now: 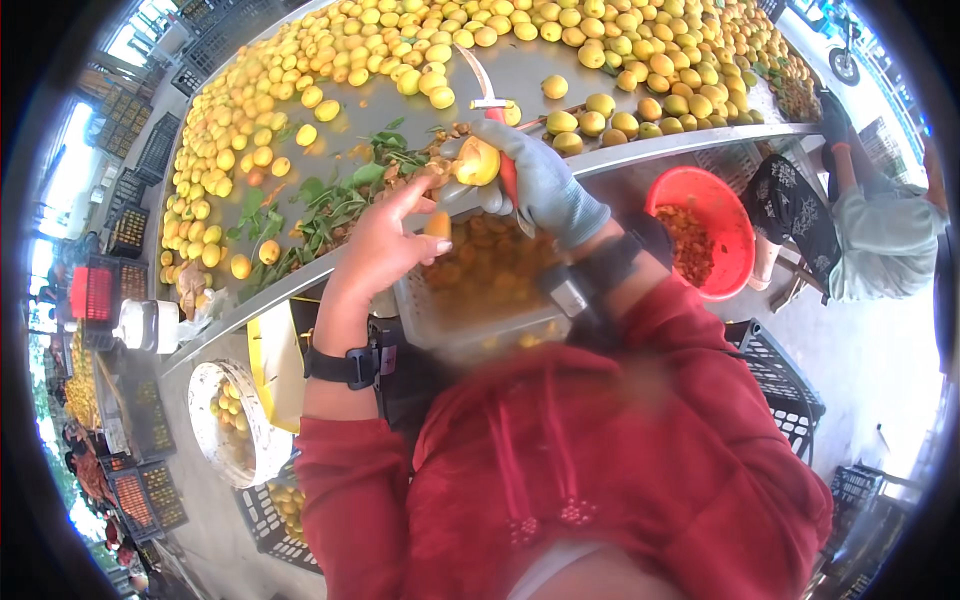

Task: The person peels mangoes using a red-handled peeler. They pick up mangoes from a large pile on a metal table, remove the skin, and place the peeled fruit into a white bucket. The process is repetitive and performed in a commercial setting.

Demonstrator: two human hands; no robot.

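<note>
My left hand is bare, with a strap at the wrist. A small orange piece of apricot is between its thumb and fingers. My right hand wears a grey coated glove and holds a cut yellow apricot with its flesh exposed. That same hand also grips the red handle of a curved-blade knife, the blade pointing away over the metal table. Just below both hands stands a pale plastic crate of apricot pieces, partly blurred.
Whole apricots cover much of the table. Green leaves and brown debris lie along its near edge. Right stands a red basin of apricot pieces, beside a seated person. A white bucket and black crate stand left.
</note>
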